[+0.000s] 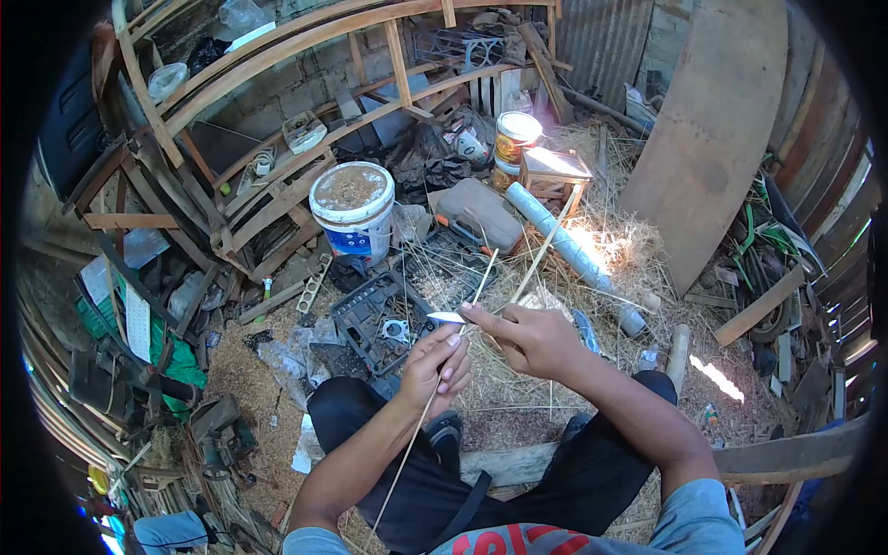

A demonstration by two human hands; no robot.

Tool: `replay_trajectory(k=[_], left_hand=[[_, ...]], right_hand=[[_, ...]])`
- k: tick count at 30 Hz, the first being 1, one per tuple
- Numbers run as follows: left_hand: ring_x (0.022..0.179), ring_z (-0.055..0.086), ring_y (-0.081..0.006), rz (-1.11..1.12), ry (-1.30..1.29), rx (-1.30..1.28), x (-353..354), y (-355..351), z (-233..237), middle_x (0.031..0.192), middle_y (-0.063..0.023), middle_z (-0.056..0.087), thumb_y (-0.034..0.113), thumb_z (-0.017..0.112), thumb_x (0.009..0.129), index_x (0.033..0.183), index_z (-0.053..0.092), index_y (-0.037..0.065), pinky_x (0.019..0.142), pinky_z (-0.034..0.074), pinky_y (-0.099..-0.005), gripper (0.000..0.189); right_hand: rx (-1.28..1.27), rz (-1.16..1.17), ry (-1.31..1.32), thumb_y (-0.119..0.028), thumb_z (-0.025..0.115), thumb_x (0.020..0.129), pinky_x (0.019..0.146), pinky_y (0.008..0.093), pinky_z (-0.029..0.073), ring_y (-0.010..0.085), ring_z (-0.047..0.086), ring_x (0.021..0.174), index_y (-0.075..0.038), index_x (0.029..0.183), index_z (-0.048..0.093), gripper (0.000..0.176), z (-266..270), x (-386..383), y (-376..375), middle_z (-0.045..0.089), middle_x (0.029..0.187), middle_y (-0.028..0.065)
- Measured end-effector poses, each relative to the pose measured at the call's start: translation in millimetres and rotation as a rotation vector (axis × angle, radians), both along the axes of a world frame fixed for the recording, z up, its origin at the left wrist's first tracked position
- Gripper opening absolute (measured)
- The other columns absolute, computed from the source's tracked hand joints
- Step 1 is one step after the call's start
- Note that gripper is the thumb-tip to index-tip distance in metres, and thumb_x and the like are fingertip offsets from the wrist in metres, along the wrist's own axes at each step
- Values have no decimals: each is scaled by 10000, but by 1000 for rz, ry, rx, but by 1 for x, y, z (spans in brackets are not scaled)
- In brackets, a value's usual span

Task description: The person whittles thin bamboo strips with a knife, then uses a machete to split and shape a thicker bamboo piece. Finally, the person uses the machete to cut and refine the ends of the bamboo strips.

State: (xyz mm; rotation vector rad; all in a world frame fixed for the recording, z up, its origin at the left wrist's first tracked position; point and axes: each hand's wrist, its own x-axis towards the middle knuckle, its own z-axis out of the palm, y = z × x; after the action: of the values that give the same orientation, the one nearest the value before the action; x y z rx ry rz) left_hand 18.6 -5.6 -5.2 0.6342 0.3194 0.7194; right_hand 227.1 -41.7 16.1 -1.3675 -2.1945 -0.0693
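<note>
Left hand (439, 363) pinches a thin pale cane strip (408, 453) while right hand (533, 340) grips a small steel blade (446, 317), seemingly mid-shave, needing steady pressure.

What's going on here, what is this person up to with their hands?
A person sits on the floor of a cluttered shed. The left hand pinches a thin strip that runs from the lap up past the fingers. The right hand holds a knife, its blade pointing left and lying at the strip just above the left hand. A white bucket, an open tool case and straw lie in front.
</note>
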Motion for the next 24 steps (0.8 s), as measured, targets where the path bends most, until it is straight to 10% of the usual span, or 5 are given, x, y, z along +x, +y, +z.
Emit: replay_trajectory(k=[7,8,12,16,24], left_hand=[[412,329,-50,-98,69,152,-12,-14,6,520,28,371,115,416,999,1476,303,-44,406,271,-213,515],[411,328,-51,-103,46,135,-14,-15,6,517,27,370,110,411,998,1479,296,-45,405,272,-215,518],[403,341,-69,-10,-59,15,-11,-1,2,533,8,389,101,401,990,1471,296,-52,396,282,-219,515],[413,335,-68,26,-98,-91,-9,4,-4,554,6,395,103,418,994,1476,313,-8,408,275,-216,505],[425,329,-61,-38,-189,-141,-10,2,1,561,17,385,96,421,1002,1472,329,8,411,261,-217,486]], right_hand=[[-237,-582,472,-133,480,967,596,400,480,276,609,624,-225,1446,448,490,-4,84,42,663,808,154],[-124,-599,443,-179,466,1008,587,339,460,168,558,612,-101,1394,508,396,6,99,40,630,726,129],[-226,-331,747,-129,461,1000,547,356,445,133,512,573,-72,1459,411,465,-22,63,36,516,635,78],[-91,173,457,-14,560,902,542,319,451,190,548,558,-135,1448,460,568,-19,-13,8,527,674,91],[-52,186,144,-61,618,824,500,368,475,251,592,571,-221,1411,509,618,-4,-23,-1,545,681,61]])
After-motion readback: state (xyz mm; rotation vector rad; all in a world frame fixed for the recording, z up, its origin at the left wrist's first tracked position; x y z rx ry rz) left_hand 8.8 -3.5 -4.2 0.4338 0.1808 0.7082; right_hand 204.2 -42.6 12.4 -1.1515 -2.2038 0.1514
